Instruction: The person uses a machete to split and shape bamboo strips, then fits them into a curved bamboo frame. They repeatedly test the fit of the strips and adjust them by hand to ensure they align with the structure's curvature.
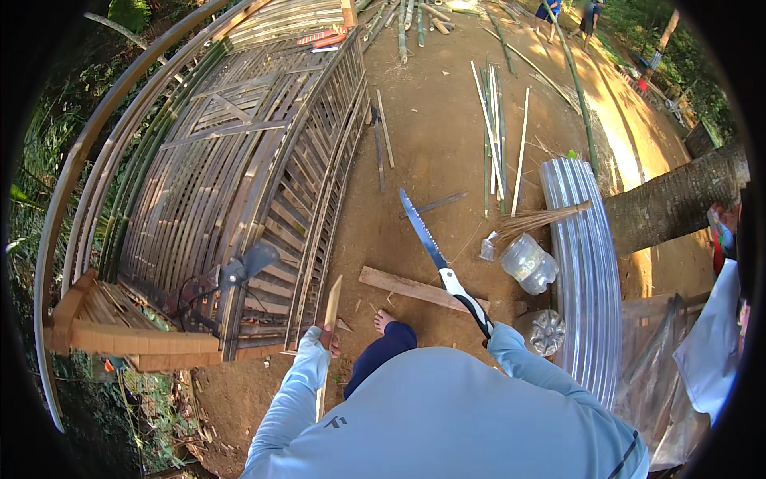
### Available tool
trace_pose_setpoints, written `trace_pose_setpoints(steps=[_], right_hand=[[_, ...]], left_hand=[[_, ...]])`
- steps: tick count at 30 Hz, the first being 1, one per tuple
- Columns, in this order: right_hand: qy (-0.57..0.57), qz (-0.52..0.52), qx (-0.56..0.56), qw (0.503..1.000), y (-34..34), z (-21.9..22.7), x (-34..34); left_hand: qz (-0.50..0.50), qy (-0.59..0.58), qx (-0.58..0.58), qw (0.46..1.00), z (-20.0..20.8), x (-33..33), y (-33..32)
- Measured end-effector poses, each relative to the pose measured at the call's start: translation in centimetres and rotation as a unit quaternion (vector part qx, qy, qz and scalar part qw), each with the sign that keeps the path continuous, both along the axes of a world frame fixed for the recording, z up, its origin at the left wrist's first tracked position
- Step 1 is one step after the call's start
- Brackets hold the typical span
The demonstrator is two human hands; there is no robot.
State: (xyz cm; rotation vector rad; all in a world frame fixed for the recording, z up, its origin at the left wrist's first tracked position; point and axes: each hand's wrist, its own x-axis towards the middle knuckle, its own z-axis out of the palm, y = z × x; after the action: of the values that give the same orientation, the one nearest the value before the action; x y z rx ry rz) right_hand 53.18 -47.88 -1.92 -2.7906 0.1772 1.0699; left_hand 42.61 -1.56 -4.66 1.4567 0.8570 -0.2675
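My left hand is closed around a pale bamboo strip, which points up and away beside the slatted bamboo structure. The strip's lower part runs down past my sleeve. In my right hand, mostly covered by its light blue sleeve, is a pruning saw with a white and black handle. Its toothed blade points forward and left over the dirt floor. Beneath the saw a flat wooden board lies on the ground. My bare foot is between the board and the strip.
Clear plastic jugs and a bundle of thin sticks lie at the right, beside corrugated translucent sheets. Bamboo strips and poles lie ahead. A tree trunk leans at the right. People stand far off.
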Motion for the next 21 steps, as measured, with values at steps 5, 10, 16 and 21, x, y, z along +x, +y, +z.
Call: trace_pose_setpoints(steps=[5, 10, 16, 21], right_hand=[[0.024, -0.007, -0.035, 0.999, 2.0, 0.3, 6.3], [-0.04, 0.036, 0.0, 0.999, 7.8, 2.5, 14.0], [-0.158, 0.15, 0.086, 0.972, 20.4, 10.2, 25.1], [-0.283, 0.357, 0.206, 0.866, 33.7, 15.5, 35.2]], left_hand=[[-0.128, 0.047, -0.026, 0.99, 0.5, 5.8, 0.1], [-0.138, -0.017, 0.008, 0.99, 4.9, 11.1, 1.2], [-0.109, -0.04, 0.061, 0.991, 7.6, 14.7, 2.4], [-0.062, -0.053, 0.035, 0.996, 6.3, 13.9, 3.3]])
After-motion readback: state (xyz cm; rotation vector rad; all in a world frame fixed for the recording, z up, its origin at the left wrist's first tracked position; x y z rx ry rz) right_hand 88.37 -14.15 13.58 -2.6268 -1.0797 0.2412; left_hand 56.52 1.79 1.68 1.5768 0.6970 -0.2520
